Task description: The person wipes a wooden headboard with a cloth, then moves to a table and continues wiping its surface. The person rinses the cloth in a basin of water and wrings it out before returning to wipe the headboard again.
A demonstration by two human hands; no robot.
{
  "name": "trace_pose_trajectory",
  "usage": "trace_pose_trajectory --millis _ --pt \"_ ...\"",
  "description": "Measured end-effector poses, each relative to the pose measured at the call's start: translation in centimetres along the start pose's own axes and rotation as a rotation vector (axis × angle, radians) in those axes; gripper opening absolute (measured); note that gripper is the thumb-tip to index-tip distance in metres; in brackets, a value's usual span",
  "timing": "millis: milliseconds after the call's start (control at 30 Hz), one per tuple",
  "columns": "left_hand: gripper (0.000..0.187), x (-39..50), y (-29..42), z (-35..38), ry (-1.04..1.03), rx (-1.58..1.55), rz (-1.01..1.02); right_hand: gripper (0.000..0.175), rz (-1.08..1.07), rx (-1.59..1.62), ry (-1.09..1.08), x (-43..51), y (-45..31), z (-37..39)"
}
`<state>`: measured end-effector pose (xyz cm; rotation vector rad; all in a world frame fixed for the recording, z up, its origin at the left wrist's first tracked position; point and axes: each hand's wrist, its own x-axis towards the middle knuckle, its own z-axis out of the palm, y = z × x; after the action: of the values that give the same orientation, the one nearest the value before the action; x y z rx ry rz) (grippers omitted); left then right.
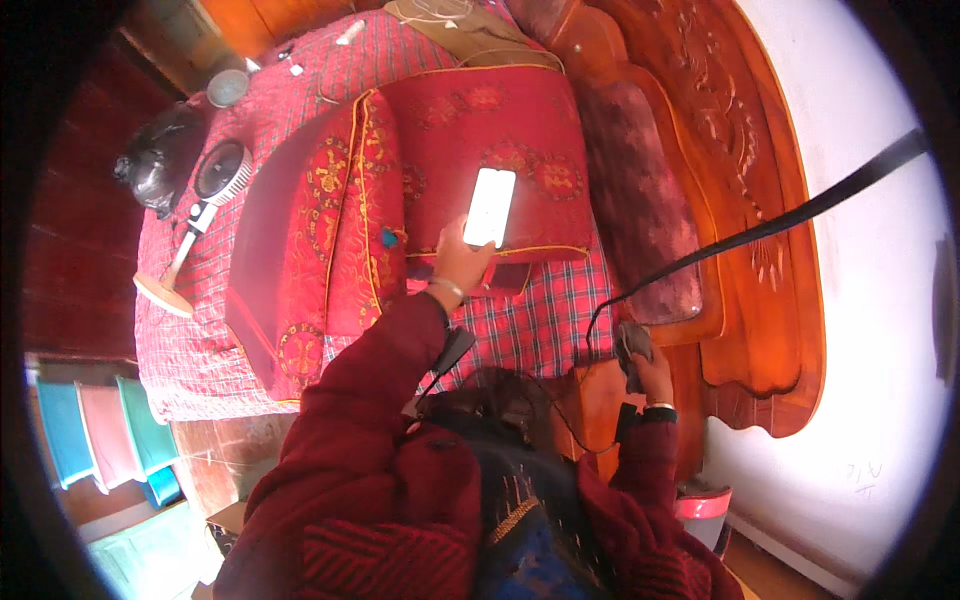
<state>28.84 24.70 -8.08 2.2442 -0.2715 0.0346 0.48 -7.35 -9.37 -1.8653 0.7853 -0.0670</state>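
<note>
My left hand (459,259) grips the lower end of a smartphone (491,206) whose screen glares white. Beneath the phone lies a red folded quilt or bedding bag (450,142) with gold patterns and yellow piping. Down at the right, my right hand (657,375) is closed around a dark grey cloth (636,346). That cloth is by the lower corner of the padded panel (652,240) of the carved wooden headboard (731,150). The plaid bedsheet (540,330) shows between my two hands.
A white fan (223,172) lies on the bed's left, beside a black plastic bag (161,161). A black strap or cable (757,232) crosses the right side. Near the white wall stands a bin (703,510) with a red rim. Cables (435,11) lie on cardboard (480,37) at the top.
</note>
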Motion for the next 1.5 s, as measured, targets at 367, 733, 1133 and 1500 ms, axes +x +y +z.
trace_pose_trajectory --millis 367,733,1133,1500 --pt "0.104 2.3 4.8 1.1 -0.082 0.406 -0.255 0.042 0.024 0.306 0.04 -0.3 1.8 1.4" --pt "0.039 -2.0 0.5 -1.0 -0.57 -0.813 -0.687 0.041 0.101 0.456 -0.048 -2.5 -1.5 0.7" --pt "0.017 -18.1 -2.5 -22.7 -0.735 -1.309 -0.302 0.035 -0.118 0.456 -0.228 -10.3 -12.0 5.5" --pt "0.025 -44.2 -16.7 -45.6 0.084 -1.405 -0.363 0.046 -0.466 0.034 -0.712 -22.4 -26.4 26.1"
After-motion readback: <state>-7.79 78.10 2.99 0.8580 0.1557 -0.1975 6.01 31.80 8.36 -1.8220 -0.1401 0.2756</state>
